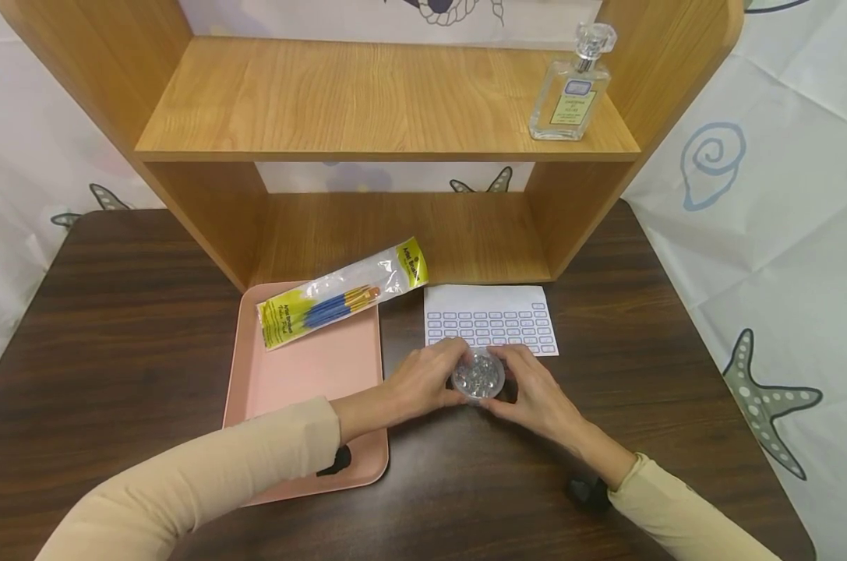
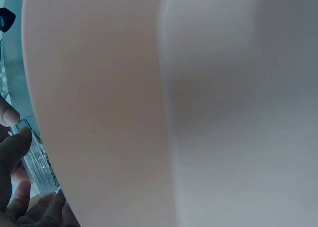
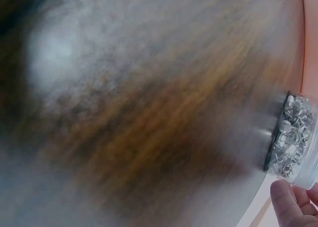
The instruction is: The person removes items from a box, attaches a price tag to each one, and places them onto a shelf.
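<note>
A dark wood-grain table (image 1: 507,499) spreads out before a wooden shelf (image 1: 367,93), which stands behind the pink tray (image 1: 311,382). To the tray's right, a clear round container (image 1: 479,377) of silvery bits is gripped from both sides, the left hand (image 1: 426,378) and right hand (image 1: 538,393) closed narrowly around it. Right of the tray's back corner lies a label sheet (image 1: 486,298). The left wrist view shows a small blue-edged label (image 2: 23,123) on the container's side, by the thumb tips. Pressing it flat probably goes best with the container kept level, one hand steadying while a thumb smooths outward from the label's middle.
</note>
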`<control>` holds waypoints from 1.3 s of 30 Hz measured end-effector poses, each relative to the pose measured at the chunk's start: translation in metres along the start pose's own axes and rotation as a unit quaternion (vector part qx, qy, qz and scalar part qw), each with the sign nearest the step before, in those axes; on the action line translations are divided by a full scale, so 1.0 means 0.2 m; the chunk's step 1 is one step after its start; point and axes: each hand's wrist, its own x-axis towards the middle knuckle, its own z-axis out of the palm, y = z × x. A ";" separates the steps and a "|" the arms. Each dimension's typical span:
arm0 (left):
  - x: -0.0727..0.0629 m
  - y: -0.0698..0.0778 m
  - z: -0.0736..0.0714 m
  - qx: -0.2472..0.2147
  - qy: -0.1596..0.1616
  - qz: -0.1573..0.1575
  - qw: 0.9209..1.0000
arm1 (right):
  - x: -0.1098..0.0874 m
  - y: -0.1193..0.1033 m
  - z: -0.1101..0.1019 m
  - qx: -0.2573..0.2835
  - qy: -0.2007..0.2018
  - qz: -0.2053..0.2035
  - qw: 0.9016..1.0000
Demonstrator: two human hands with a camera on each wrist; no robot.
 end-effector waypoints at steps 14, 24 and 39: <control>0.07 -0.07 -0.04 0.001 -0.067 0.044 0.997 | 0.01 0.03 -0.04 0.041 -0.001 -0.025 0.999; 0.09 -0.08 -0.04 -0.013 -0.073 0.042 0.996 | 0.14 0.09 -0.26 0.102 0.153 0.050 0.982; 0.06 -0.12 -0.01 -0.036 -0.083 0.033 0.995 | 0.45 0.20 -0.56 0.297 0.410 0.110 0.856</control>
